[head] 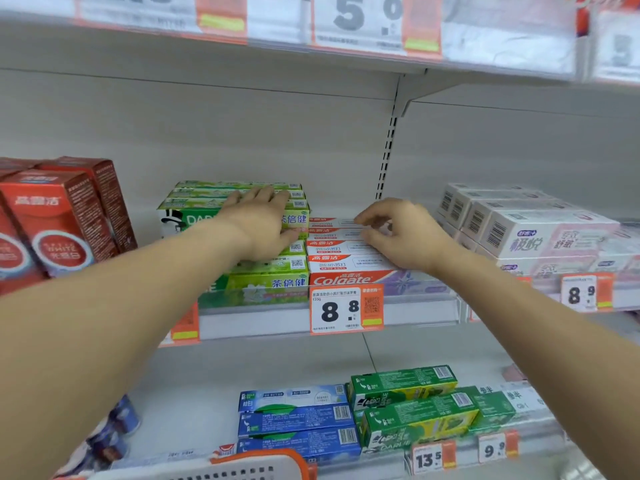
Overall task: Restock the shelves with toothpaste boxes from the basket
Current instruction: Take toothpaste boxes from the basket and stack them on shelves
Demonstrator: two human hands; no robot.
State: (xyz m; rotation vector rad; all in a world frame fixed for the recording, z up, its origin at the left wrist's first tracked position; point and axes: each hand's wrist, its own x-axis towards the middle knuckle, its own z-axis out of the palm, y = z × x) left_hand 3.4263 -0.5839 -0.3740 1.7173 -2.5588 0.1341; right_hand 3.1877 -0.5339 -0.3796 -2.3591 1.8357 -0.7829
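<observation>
The person's left hand lay flat, fingers straight, on the stacked green toothpaste boxes on the middle shelf, while the right hand, fingers loosely curled and gripping nothing, touched the red-and-white Colgate boxes just beside them, the basket below.

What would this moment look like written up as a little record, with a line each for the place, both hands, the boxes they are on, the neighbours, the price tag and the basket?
Place: shop shelving, head view
Left hand: fingers straight, lying on the green toothpaste boxes
Right hand: fingers curled at the back of the Colgate boxes; grip unclear
Neighbours: red boxes to the left, pale boxes to the right
Price tag: reads 8.8, below the Colgate row
Shelf below: blue boxes beside green-yellow boxes
Basket: only its rim shows, bottom edge
</observation>
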